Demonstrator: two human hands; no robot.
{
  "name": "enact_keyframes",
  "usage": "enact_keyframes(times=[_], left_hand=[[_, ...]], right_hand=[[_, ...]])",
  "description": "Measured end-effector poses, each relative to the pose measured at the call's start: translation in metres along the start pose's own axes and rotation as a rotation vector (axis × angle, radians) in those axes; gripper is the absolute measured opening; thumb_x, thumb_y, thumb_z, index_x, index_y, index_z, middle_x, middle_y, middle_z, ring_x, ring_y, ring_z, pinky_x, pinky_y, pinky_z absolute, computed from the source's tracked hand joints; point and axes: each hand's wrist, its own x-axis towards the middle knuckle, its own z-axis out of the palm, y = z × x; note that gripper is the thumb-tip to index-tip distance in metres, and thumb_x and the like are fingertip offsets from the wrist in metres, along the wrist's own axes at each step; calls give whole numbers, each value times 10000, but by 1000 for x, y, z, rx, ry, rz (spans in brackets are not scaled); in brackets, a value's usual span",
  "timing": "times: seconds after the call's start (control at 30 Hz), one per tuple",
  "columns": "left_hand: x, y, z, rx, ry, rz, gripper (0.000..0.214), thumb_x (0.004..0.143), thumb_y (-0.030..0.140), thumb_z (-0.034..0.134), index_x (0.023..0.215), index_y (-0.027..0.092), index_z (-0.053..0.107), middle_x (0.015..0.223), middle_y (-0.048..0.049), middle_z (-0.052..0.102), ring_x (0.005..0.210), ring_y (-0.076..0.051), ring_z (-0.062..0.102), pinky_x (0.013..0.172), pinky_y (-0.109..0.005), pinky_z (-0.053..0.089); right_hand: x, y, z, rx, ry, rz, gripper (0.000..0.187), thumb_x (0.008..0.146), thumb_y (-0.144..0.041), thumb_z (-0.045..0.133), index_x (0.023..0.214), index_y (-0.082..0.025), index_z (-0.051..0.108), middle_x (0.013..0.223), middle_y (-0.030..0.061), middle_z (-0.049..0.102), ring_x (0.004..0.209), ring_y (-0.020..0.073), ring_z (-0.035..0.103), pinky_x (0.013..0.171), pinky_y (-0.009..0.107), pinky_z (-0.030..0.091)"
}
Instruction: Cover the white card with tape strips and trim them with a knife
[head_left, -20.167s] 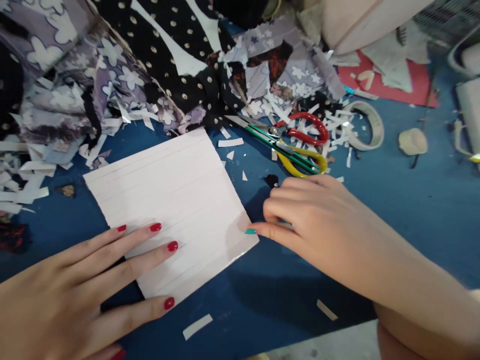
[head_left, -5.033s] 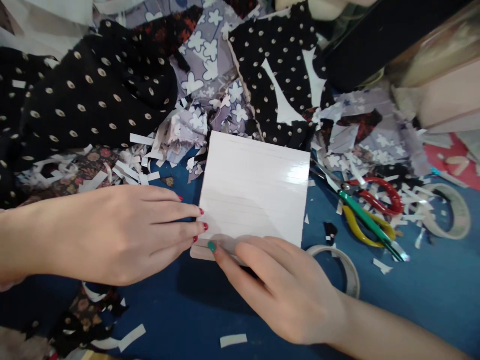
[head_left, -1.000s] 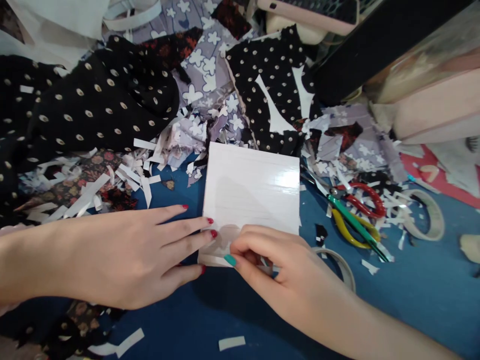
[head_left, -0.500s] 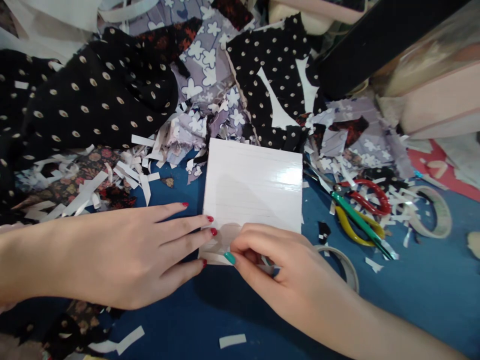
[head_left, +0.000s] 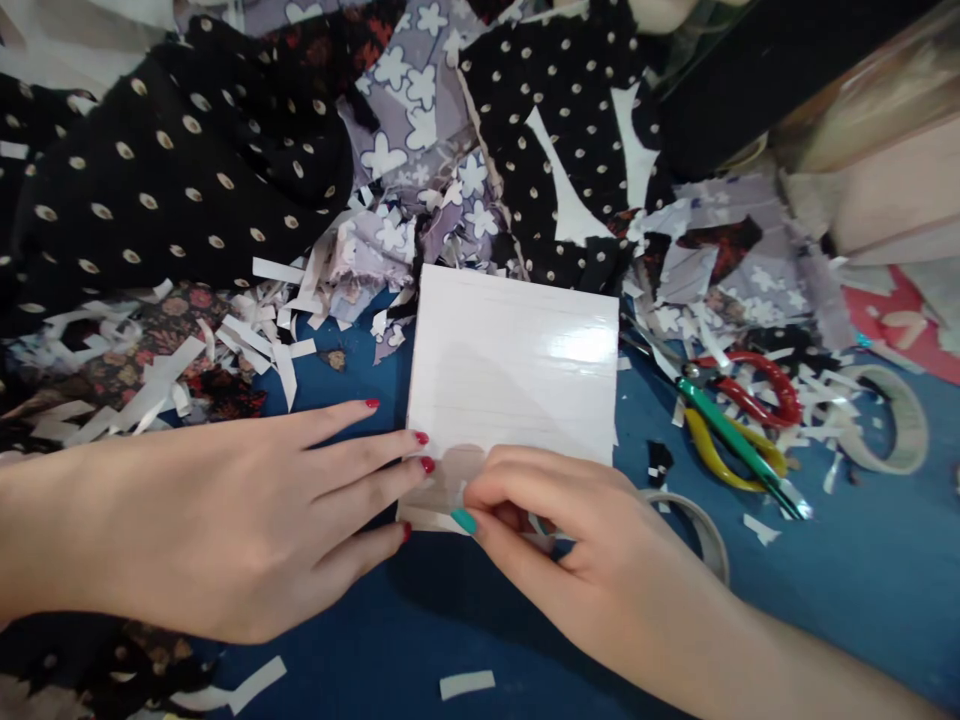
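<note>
Pinched fingers of the right hand (head_left: 592,560) close on something small at the near edge of the white card (head_left: 517,370); what sits between thumb and forefinger is too hidden to tell, though a patch of clear film lies on the card right at the teal-painted fingertip. Just beside it the left hand (head_left: 225,520) lies flat and spread, palm down, its red-nailed fingertips pressing the card's near left corner against the blue table (head_left: 862,590). The card lies flat near the middle of the table, faint parallel lines across it and a glossy sheen at its right side; its far edge touches the fabric pile (head_left: 225,170), a heap of black dotted and lilac flowered cloth. White paper strips (head_left: 262,340) are scattered left of the card, over the cloth edge and the table. Right of the right hand's knuckles, partly under them, a tape roll (head_left: 701,525) lies flat. Farther right, well apart from the card, scissors (head_left: 739,425) with red and yellow handles lie among more clippings, and beyond them a second tape ring (head_left: 896,420). One loose strip (head_left: 466,684) lies on the table near the wrists.
</note>
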Motion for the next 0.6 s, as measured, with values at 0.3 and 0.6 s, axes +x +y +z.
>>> enact_keyframes(times=[0.3, 0.6], left_hand=[[-3, -1, 1, -50, -13, -2, 341, 1034, 240, 538, 1251, 226, 801, 1365, -79, 766, 1305, -319, 710, 1138, -482, 588], [-3, -1, 2, -42, -10, -8, 335, 1016, 276, 546, 1210, 259, 818, 1351, -64, 774, 1309, -308, 709, 1148, -461, 583]], right_hand=[[2, 0, -1, -46, 11, -19, 245, 906, -43, 501, 751, -211, 589, 647, -41, 582, 532, 87, 512, 500, 184, 405], [2, 0, 1, -90, 9, -38, 245, 910, -41, 487, 754, -198, 593, 657, -37, 580, 542, 82, 508, 511, 187, 399]])
